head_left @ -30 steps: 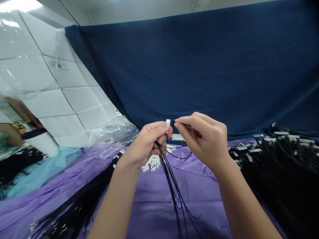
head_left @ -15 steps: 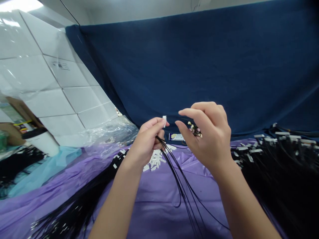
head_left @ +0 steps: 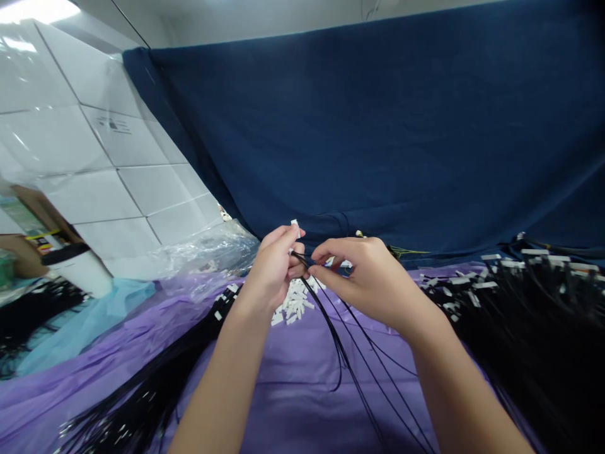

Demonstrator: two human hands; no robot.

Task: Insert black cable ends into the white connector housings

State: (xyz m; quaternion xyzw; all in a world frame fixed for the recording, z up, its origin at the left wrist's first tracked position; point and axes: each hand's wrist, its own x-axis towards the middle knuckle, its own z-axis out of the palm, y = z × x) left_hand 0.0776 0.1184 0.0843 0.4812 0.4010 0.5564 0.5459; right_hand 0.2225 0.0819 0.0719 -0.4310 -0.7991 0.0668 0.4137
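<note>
The left hand (head_left: 274, 268) is bare, with slender fingers; the right hand (head_left: 363, 271) is bare too. Both forearms (head_left: 454, 378) are uncovered and smooth; they widen gently from narrow wrists.

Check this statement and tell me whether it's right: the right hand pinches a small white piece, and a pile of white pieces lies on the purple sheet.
Not quite: the hand is wrong. The head view shows the left hand pinching the small white piece. The pile of white pieces does lie on the purple sheet.
</note>
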